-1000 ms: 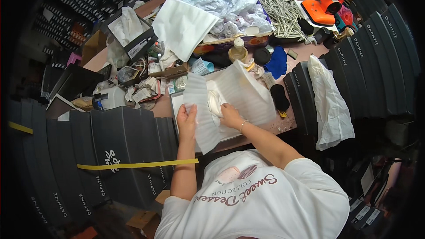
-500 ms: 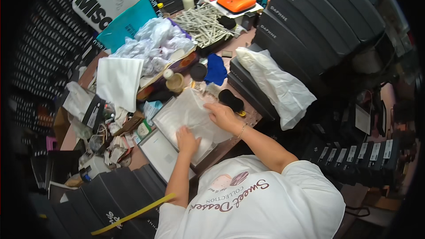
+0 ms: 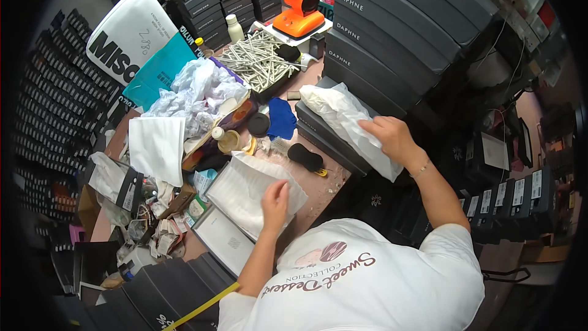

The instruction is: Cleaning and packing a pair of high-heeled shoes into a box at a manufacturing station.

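Note:
My right hand (image 3: 395,141) grips the near right end of a white paper-wrapped bundle (image 3: 343,116), its fingers on the paper. The bundle lies over a dark grey shoebox (image 3: 318,129); what is inside it is hidden. My left hand (image 3: 275,203) is raised over an open box lined with thin white packing sheet (image 3: 239,187), fingers loosely bent and nothing visible in them. Beside that box, on its near left, lies a pale lid or box panel (image 3: 223,233) with a small printed mark.
Stacked dark shoeboxes (image 3: 392,37) rise at the right. Behind the work spot are a purple-edged box of crumpled paper (image 3: 199,92), a tray of pale sticks (image 3: 260,61) and an orange device (image 3: 300,15). A black brush-like pad (image 3: 305,157) lies nearby. Clutter (image 3: 162,233) covers the left.
My right hand has moved from the lined box rightward onto the wrapped bundle. My left hand has lifted off the sheet. The view has shifted, so the back of the room shows more.

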{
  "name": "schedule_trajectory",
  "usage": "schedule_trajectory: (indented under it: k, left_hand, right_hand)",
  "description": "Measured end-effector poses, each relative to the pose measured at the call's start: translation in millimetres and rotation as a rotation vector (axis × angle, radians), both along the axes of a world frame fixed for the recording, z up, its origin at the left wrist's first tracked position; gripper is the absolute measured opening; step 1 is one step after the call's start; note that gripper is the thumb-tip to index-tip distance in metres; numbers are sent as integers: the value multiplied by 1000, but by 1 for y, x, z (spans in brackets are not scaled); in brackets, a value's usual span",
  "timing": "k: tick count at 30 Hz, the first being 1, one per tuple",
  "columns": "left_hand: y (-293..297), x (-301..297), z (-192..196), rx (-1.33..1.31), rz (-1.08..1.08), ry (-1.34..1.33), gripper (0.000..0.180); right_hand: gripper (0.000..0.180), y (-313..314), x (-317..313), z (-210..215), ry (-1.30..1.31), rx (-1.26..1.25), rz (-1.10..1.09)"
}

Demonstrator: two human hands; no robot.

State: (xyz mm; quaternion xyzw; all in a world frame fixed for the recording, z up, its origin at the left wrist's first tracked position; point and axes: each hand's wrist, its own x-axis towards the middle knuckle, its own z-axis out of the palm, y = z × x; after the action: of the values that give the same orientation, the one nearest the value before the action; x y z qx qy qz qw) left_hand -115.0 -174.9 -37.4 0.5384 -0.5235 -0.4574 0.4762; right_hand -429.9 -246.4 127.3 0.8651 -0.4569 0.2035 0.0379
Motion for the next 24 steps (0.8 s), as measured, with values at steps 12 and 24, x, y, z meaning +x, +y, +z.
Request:
schedule_trajectory:
  k: [12,24]
  left_hand:
    - [17,-40,47,83,51,797,51]
    - [110,127,65,192,437,-196,71]
  right_hand:
    - [39,101,179,2,-444,971,887]
    - [76,63,186,-68,-223,1358,718]
